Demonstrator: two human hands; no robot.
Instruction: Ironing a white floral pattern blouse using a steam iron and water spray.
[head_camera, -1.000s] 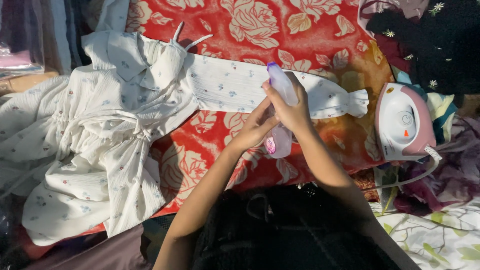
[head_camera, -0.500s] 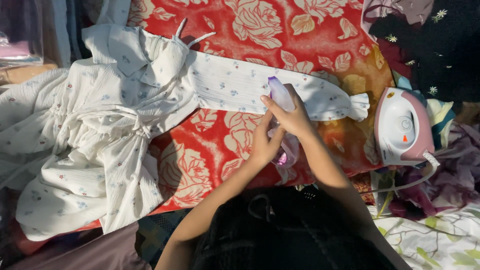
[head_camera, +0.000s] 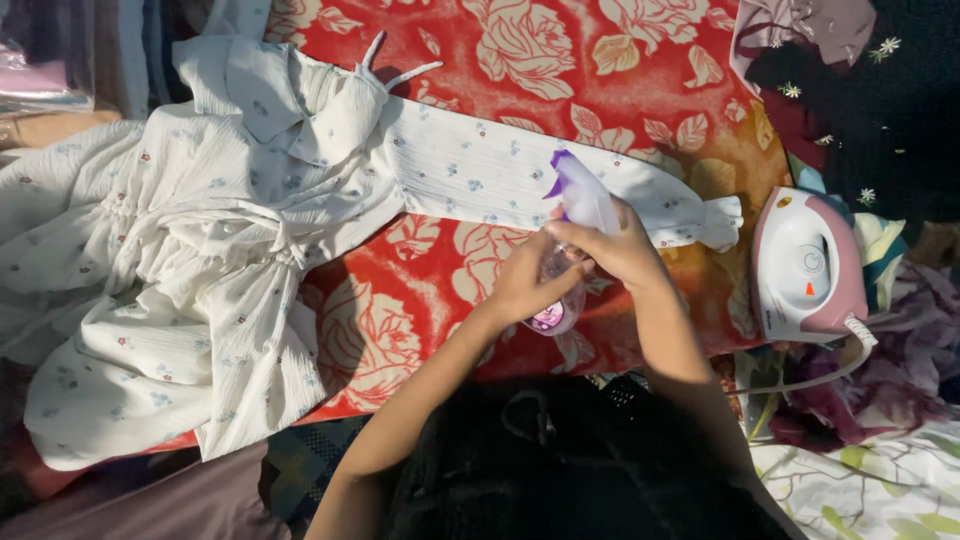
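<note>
Gripping a spray bottle (head_camera: 572, 250) between them, both hands met over the middle of the surface (head_camera: 640, 60), which was covered in red cloth with pale roses. The right hand (head_camera: 615, 245) was curled round the bottle's upper part just below the purple nozzle, its fingers wrapped tight on it. The left hand (head_camera: 525, 285) clasped the lower, clear body from the left side, so the two hands touched around it. The bottle's long axis ran tilted, base toward the near edge and nozzle toward the far-left. In that direction lay the white sleeve (head_camera: 500, 175), stretched out left to right across the cloth, directly beyond and beneath the nozzle. The rest of the white dress (head_camera: 180, 260) was bunched at the left, well apart from the hands. A pink and white iron (head_camera: 808, 265) stood to the right, near the right forearm but not touching it, its cord trailing toward the near side.
</note>
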